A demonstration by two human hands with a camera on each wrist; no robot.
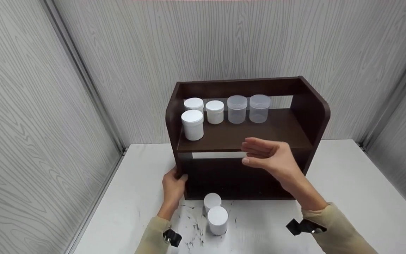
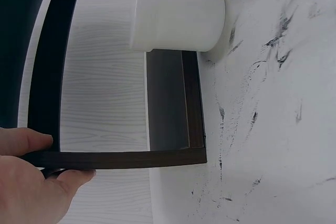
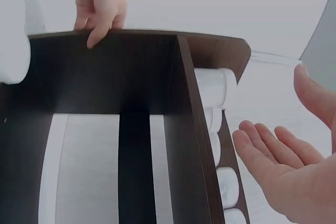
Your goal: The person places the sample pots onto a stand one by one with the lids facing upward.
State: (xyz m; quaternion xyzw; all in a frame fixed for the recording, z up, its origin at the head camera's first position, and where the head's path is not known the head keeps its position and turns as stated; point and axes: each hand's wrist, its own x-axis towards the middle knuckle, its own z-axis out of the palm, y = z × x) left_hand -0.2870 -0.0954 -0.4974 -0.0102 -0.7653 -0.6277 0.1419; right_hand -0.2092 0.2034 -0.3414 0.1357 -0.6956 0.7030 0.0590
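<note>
A dark brown two-tier shelf (image 1: 245, 135) stands on the white table. My left hand (image 1: 173, 187) grips the front edge of its left side panel (image 2: 126, 159), thumb on one face and fingers on the other. In front of the upper tier my right hand (image 1: 271, 157) hovers with nothing in it, its fingers (image 3: 273, 150) extended and thumb spread apart. Toward the left of that tier are a tall white jar (image 1: 193, 127), another white jar (image 1: 194, 102) behind it and a shorter white jar (image 1: 215, 113). Two clear jars (image 1: 237, 110) (image 1: 259, 110) stand to their right.
Two white lidded jars stand on the table before the shelf, one jar (image 1: 218, 221) nearer me than the other jar (image 1: 212, 201). Dark scuff marks streak the tabletop (image 2: 262, 145) around them. Wood-grain patterned panels (image 1: 224, 42) enclose the back and sides.
</note>
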